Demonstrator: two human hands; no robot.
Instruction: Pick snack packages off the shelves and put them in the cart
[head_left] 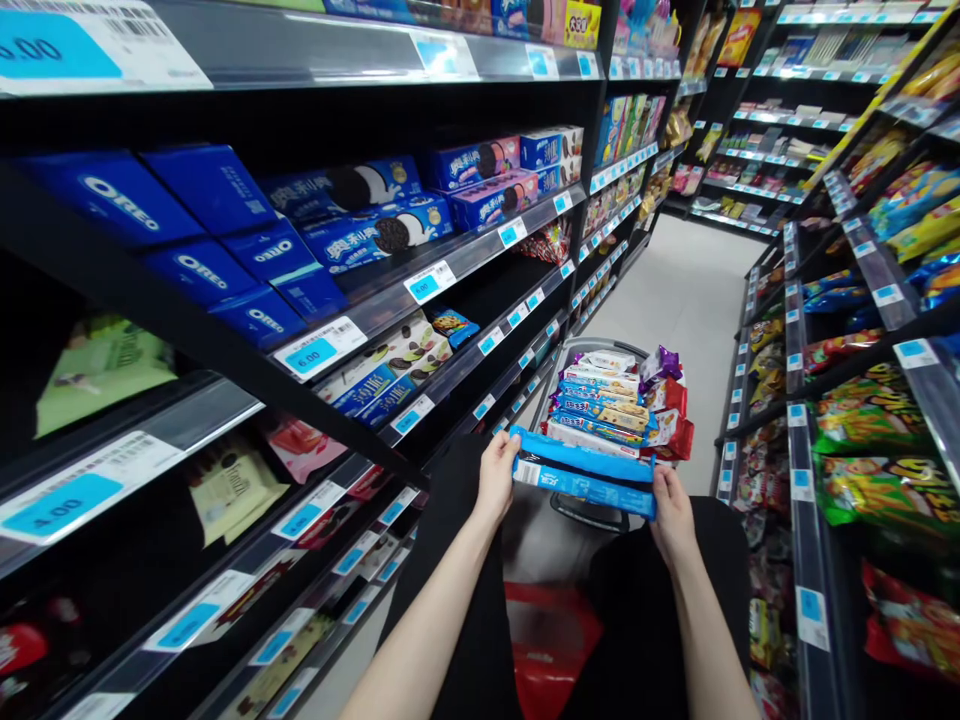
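Between my two hands I hold a long blue snack packet (585, 482) with a dark band along its middle and a barcode near its left end. My left hand (498, 472) grips the left end, and my right hand (673, 502) pinches the right end. Just beyond it stands a cart (550, 385) with a grey rim. Several blue and white biscuit packets (600, 408) lie in rows in it, with red packets (670, 400) and a purple packet (660, 365) at their right side. The held packet partly covers the cart's near side.
Shelves on the left hold blue Oreo boxes (199, 270), other biscuit boxes (375, 235) and price tags (319, 348). At right, a slanted rack holds bagged snacks (885, 490). A red bag (551, 640) is below, between my legs. The grey aisle floor (675, 270) runs ahead to more shelves (787, 125).
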